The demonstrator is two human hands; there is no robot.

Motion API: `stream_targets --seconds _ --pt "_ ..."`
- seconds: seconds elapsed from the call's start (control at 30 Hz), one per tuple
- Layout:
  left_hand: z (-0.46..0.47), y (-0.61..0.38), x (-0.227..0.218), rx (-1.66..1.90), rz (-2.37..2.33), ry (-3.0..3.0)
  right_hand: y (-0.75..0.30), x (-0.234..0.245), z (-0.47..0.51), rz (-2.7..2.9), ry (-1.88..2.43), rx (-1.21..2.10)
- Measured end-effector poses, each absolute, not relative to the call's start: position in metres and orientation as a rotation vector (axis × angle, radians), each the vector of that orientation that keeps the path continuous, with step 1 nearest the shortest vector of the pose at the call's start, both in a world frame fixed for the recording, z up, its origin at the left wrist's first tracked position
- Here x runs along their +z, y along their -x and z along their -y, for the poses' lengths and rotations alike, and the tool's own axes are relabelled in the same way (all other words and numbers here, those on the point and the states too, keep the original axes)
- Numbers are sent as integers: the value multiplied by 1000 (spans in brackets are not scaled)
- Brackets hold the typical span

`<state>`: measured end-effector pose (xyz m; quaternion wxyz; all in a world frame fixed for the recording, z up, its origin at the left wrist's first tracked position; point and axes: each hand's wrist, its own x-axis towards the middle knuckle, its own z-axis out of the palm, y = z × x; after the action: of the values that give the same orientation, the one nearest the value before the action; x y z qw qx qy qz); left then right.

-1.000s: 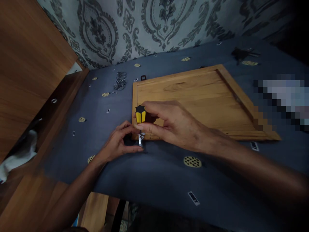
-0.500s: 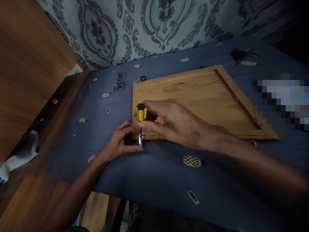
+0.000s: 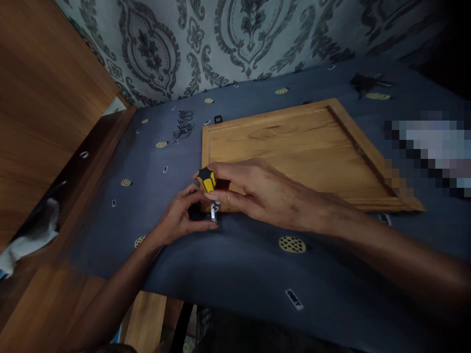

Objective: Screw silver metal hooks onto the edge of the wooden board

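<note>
My right hand grips a yellow and black screwdriver by its handle, tip pointing down at a small metal fitting. That fitting sits at the near left corner of a wooden panel lying flat on a blue cloth. Fingers of my left hand pinch round the fitting and hold it against the panel's corner. The screwdriver's shaft is mostly hidden behind my right fingers.
A pile of metal fittings lies on the blue patterned cloth beyond the panel's far left corner. A wooden cabinet side rises at the left, with a dark shelf below it. Patterned wallpaper backs the surface.
The screwdriver handle has dropped lower and tilted leftward, and my right hand has come down with it. My left hand has stayed on the fitting.
</note>
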<state>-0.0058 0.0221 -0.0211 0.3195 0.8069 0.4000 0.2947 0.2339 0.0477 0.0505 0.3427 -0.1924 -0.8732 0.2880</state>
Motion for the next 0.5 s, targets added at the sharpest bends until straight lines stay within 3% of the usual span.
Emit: stream_targets --seconds 0.5 --pt "-22 8 -24 739 -1079 -2111 -220 41 -47 2053 565 844"
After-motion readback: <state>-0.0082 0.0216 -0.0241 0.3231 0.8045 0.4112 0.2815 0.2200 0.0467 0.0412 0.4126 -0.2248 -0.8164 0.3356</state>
